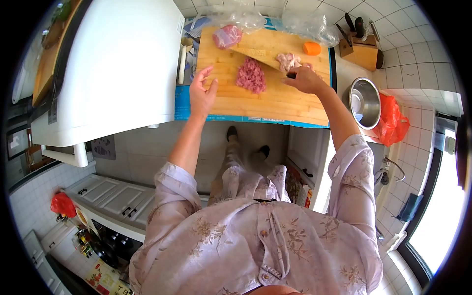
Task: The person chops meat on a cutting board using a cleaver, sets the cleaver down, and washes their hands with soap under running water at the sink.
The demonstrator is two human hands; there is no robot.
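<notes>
My right hand is wrapped round the dark handle of a kitchen knife. Its broad blade points left across the wooden cutting board, behind a pile of chopped pink meat. Over the board's left part, my left hand is held with fingers apart and nothing in it. Pale, fatty meat pieces lie just beyond my right hand, which partly hides them. An orange carrot piece rests at the back right. At the back left sits a larger lump of pink meat.
Clear plastic bags lie along the board's back edge. A knife block stands at the back right, with a steel bowl and red plastic bag nearer. A large white appliance borders the left side.
</notes>
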